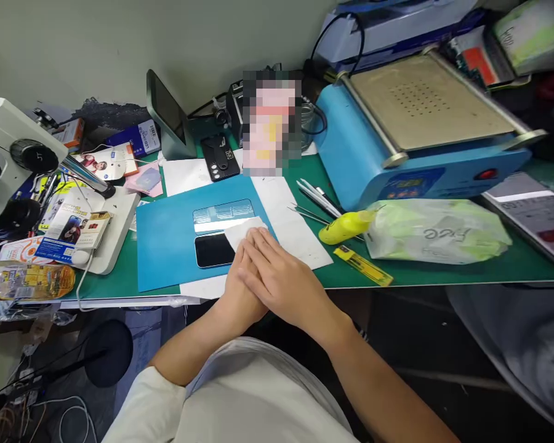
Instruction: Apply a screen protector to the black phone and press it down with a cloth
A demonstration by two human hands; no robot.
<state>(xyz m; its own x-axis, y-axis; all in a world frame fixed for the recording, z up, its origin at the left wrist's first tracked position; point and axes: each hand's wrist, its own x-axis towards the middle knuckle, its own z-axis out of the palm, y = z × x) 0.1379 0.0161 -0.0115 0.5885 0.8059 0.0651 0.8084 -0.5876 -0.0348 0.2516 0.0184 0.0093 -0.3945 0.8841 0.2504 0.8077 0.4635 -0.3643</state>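
My right hand (277, 271) lies over my left hand (242, 283), and their fingers are pressed together around a white tissue (239, 232). The tissue pokes out past the fingertips. My left hand's fingers are mostly covered by the right. Just left of the hands, a smartphone (213, 251) with a dark screen rests on the blue mat (164, 246); the hands and tissue cover its right end. Behind the phone lies a clear, shiny rectangular sheet (224, 215), probably a glass screen protector.
A blue machine with a perforated plate (425, 98) stands right, behind a tissue pack (438, 231), a yellow bottle (344, 227) and tweezers (311, 214). A microscope (23, 160) and boxes crowd the left. At the back are a black phone case (220, 158) and a small display (168, 114).
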